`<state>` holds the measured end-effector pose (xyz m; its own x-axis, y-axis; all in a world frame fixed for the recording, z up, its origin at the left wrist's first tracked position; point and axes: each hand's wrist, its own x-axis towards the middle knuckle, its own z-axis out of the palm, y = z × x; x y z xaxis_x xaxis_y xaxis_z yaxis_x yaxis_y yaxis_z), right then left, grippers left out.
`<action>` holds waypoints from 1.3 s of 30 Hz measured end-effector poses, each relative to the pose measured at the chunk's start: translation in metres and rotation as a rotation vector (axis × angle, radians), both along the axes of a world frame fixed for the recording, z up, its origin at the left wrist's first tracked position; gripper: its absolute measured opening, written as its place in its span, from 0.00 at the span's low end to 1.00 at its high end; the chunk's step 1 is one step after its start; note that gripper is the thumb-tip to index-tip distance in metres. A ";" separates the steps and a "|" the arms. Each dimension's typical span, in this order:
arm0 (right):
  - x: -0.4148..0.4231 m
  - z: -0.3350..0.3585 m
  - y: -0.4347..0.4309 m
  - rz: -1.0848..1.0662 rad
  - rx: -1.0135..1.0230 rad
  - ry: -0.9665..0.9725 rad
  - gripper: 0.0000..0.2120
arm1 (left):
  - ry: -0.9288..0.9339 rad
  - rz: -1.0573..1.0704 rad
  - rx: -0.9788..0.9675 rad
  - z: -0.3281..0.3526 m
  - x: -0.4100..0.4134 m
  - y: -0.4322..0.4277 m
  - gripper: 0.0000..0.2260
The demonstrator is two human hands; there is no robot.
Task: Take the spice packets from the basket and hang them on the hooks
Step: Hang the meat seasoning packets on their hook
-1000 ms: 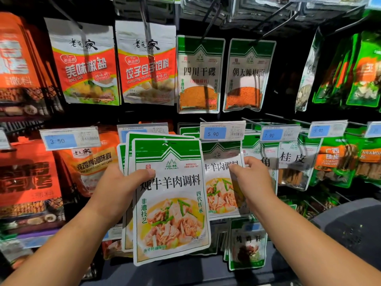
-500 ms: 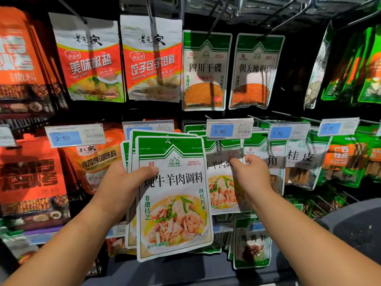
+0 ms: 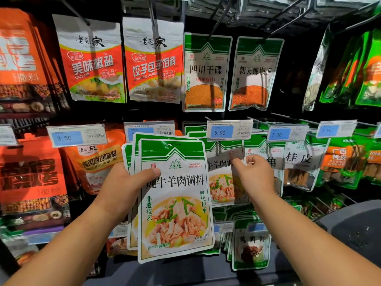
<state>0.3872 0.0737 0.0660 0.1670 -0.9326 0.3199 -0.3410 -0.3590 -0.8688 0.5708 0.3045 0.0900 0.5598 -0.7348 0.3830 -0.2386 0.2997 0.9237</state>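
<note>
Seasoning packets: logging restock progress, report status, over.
Left hand grips fanned seasoning packets. Right hand pinches hung packet under 5.90 price tag. Hook hidden behind tag.

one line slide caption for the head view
Left hand grips a stack of green spice packets while right hand touches a matching packet hanging under the 5.90 tag.

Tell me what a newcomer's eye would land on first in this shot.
The fanned stack of green-and-white packets in the middle foreground, gripped by the left hand, dominates the view. Just to its right, the right hand pinches a matching hanging packet under the 5.90 price tag. At the upper left, two bright orange-red packets hang on hooks.
</note>
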 end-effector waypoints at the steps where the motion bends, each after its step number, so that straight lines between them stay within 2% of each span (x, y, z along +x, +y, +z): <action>1: -0.005 0.002 0.003 0.006 -0.001 -0.013 0.14 | 0.012 0.000 -0.003 0.000 -0.001 0.000 0.14; 3: -0.013 0.006 0.008 0.026 0.001 -0.039 0.13 | 0.031 0.010 0.002 0.000 -0.003 -0.001 0.12; 6: -0.025 0.012 0.019 0.026 -0.019 0.031 0.15 | 0.038 0.026 0.012 0.003 -0.008 -0.002 0.12; 8: -0.030 0.016 0.029 0.136 0.013 0.038 0.15 | 0.042 0.034 0.011 0.004 -0.009 -0.004 0.11; 11: -0.034 0.022 0.053 0.449 0.176 -0.042 0.18 | 0.042 0.048 0.028 0.003 -0.009 -0.004 0.12; 13: -0.032 0.020 0.066 0.576 0.230 -0.048 0.19 | 0.048 0.053 0.035 0.003 -0.010 -0.004 0.12; 17: -0.025 0.016 0.083 0.665 0.288 -0.105 0.09 | 0.039 0.052 0.034 0.002 -0.009 0.002 0.13; 20: -0.021 0.013 0.090 0.704 0.284 -0.146 0.11 | -0.006 0.064 0.051 0.000 -0.008 0.010 0.12; 28: -0.023 0.007 0.089 0.704 0.367 -0.154 0.11 | -0.097 0.060 0.086 0.004 -0.017 0.020 0.08; 36: -0.056 -0.004 0.063 0.475 0.319 -0.160 0.10 | -0.122 0.091 0.025 0.005 -0.015 0.017 0.09; 39: -0.065 -0.009 0.049 0.401 0.296 -0.214 0.05 | -0.128 0.128 0.015 0.007 -0.012 0.016 0.06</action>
<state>0.3226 0.1231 0.0566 0.4886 -0.8644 0.1188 -0.0320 -0.1538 -0.9876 0.5591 0.3205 0.0969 0.5963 -0.6669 0.4469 -0.3896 0.2463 0.8874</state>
